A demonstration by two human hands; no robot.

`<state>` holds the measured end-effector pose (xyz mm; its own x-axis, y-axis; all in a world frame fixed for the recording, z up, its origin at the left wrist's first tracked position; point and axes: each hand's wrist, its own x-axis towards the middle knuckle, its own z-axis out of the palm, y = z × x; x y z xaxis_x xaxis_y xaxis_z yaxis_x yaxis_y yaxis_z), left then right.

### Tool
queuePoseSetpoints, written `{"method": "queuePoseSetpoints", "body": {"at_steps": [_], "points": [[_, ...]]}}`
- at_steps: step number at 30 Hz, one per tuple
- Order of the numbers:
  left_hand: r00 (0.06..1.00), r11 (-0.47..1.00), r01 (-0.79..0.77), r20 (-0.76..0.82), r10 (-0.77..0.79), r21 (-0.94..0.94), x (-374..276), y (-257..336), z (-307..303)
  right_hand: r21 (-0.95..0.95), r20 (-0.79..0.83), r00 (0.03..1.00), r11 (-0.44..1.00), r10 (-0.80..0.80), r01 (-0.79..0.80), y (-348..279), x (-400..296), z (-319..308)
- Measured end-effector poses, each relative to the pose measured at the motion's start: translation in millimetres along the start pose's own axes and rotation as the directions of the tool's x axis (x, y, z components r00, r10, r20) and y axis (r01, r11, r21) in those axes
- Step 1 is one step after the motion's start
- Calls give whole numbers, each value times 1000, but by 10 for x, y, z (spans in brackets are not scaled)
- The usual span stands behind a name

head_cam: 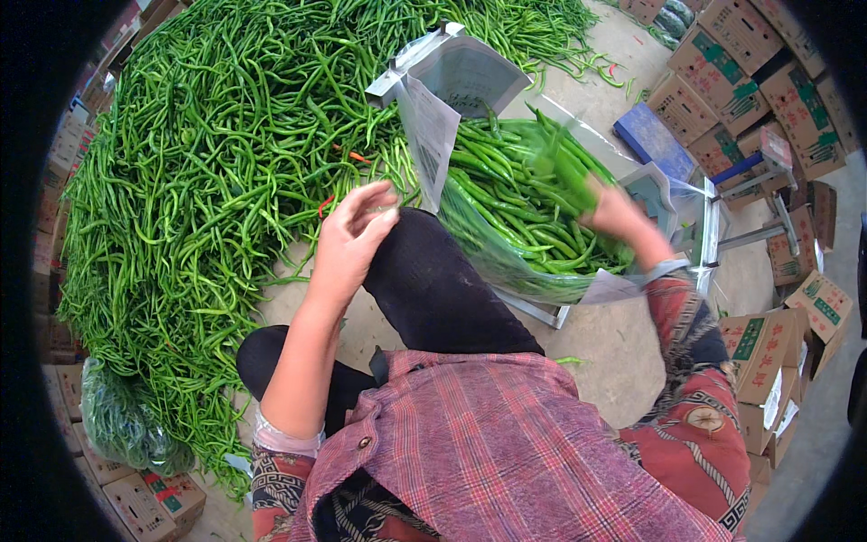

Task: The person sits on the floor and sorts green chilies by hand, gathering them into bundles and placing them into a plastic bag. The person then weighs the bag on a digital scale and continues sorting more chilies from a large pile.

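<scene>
Long green chilli peppers [515,203] fill a clear plastic bag [501,274] that is spread over a metal frame [708,234], with printed paper sheets [433,129] lining its sides. Over the bag, my right hand [609,210] grips a bunch of green chillies [565,162]; both are blurred. My left hand [352,237] is raised beside my knee [420,271], its fingers curled and apart from the thumb, with nothing seen in it. It is nearest to the large heap of green chillies [223,169] on the floor, in which a few red ones show.
Printed cardboard boxes [718,61] are stacked at the right, with open ones [762,345] lower down. A blue slab-like object [653,142] lies beyond the frame. A filled plastic bag of chillies [125,413] and more boxes [156,505] stand at the lower left.
</scene>
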<state>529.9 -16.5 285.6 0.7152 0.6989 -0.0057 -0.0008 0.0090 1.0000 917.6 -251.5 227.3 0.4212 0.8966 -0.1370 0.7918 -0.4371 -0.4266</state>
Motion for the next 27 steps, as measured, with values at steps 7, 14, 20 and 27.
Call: {"method": "queuePoseSetpoints", "body": {"at_steps": [7,14,20,27], "points": [[990,999,48,-133,-45,19,-225,-282,-423,-412,250,934,901,255,-136,-443,70,114],[992,996,86,-92,-87,-19,-265,-338,-468,-322,-246,962,926,117,-196,-623,129,713],[984,992,122,-125,-125,-30,-382,-427,-671,-232,-173,984,973,-30,-11,-718,-72,924],[978,977,208,-40,-206,42,-485,-281,-799,-102,131,990,994,45,-31,-596,249,320]]}}
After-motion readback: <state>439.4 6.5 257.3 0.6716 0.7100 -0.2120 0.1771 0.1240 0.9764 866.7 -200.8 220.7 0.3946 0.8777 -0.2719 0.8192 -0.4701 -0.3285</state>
